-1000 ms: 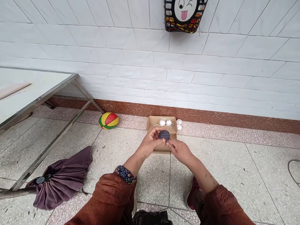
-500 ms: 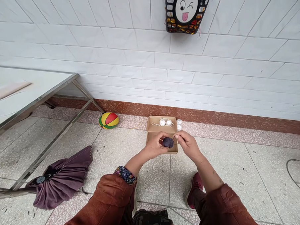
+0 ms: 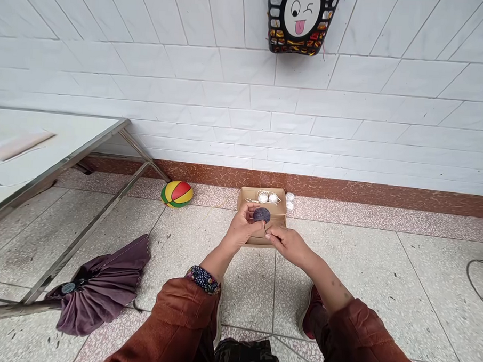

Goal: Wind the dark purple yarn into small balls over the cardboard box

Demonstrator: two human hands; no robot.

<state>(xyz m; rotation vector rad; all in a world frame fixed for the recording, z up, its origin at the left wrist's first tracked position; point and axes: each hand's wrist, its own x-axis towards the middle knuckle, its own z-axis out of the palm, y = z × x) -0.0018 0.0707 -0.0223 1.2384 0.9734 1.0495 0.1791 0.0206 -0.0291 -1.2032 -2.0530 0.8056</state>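
One small, round ball of dark greyish-purple yarn [image 3: 261, 215] sits in the curled fingers of the left hand [image 3: 241, 229], above an open brown cardboard box [image 3: 280, 221], while the right hand [image 3: 286, 241] pinches a thin dark strand [image 3: 265, 229] just below it. Two round white yarn balls [image 3: 263, 197] lie in the box's far part, and two more white balls [image 3: 290, 197] rest just beside it on the speckled stone floor [image 3: 353, 271].

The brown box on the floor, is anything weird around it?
Maybe: two white balls sit on the floor beside the box, outside it, while two similar ones lie inside with loose string.
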